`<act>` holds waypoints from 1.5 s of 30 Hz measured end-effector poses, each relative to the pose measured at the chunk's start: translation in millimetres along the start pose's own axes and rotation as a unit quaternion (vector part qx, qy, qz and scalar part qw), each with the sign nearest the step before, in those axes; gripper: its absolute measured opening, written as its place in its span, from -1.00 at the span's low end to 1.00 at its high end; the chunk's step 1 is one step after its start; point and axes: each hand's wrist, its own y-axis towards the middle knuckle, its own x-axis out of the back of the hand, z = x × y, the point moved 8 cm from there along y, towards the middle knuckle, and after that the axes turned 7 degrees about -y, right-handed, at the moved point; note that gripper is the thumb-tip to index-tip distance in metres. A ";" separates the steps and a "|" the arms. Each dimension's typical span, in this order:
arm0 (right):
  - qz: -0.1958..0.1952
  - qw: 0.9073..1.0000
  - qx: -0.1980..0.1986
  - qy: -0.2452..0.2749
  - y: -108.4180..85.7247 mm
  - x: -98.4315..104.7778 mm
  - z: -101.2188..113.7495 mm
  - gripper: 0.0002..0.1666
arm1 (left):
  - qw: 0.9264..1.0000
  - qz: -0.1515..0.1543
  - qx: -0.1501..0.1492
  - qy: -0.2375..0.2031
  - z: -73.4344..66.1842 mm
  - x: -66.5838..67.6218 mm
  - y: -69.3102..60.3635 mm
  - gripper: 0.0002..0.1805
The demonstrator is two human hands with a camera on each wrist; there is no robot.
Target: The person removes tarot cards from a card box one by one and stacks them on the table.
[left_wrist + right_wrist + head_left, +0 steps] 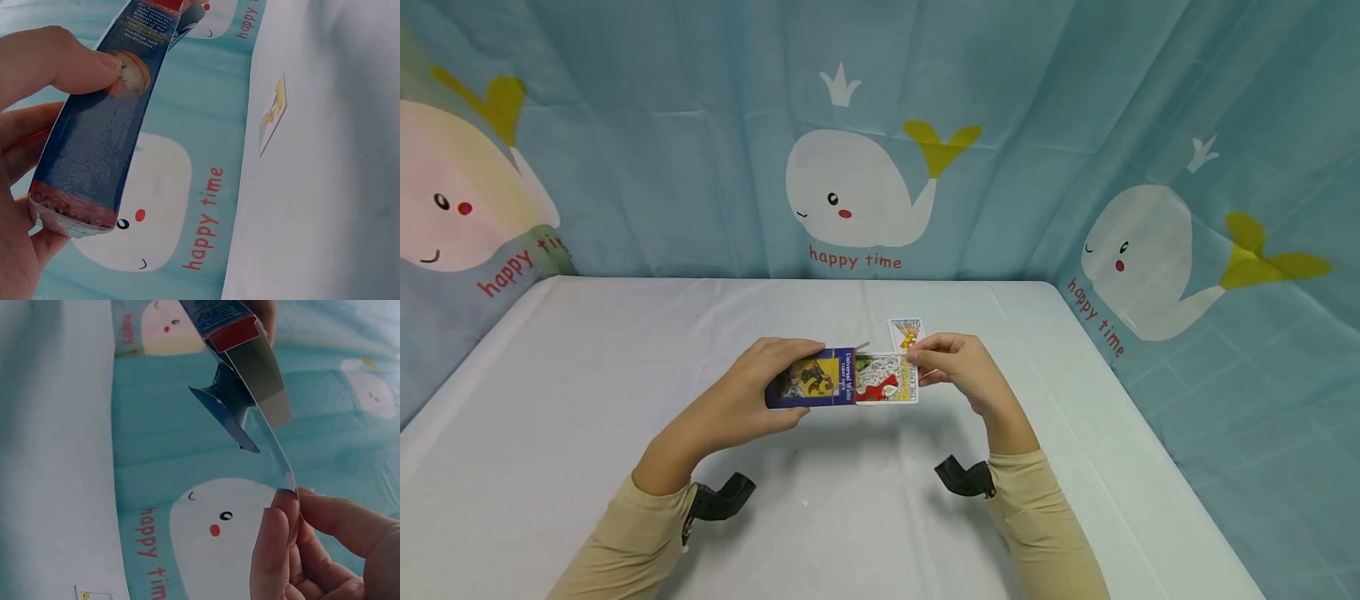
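My left hand (758, 385) grips a dark blue tarot card box (811, 379), thumb on one narrow side and fingers on the other. Its printed side, the box (103, 131) under my thumb, faces the left wrist view. From the box's right end a tarot card (883, 379) with a red-robed figure sticks partly out. My right hand (958, 367) pinches the outer end of that card. In the right wrist view the box's end flap (228, 415) hangs open, and the card (275, 447) appears edge-on between box and fingertips.
Another tarot card (904, 331) lies face up on the white-covered table (625, 350), beyond my right hand. A blue curtain (700, 167) with printed whales surrounds the table's back and sides. Black wrist camera mounts (722, 497) sit at both wrists.
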 end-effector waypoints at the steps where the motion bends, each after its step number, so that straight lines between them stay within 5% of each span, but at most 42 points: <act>1: -0.001 1.000 0.001 -0.001 -0.5 1.0 0.4 -0.73 | 1.000 0.000 0.000 0.000 0.1 0.3 -0.1 -0.20; 21: -0.002 1.000 0.009 -0.026 -3.7 19.3 0.8 -0.71 | 1.000 -0.002 0.011 0.000 1.7 6.2 -0.7 -0.21; 45: 0.155 0.981 -0.026 -0.115 -13.6 13.2 -11.9 -0.76 | 1.000 -0.012 0.009 -0.002 3.4 9.1 -1.5 -0.21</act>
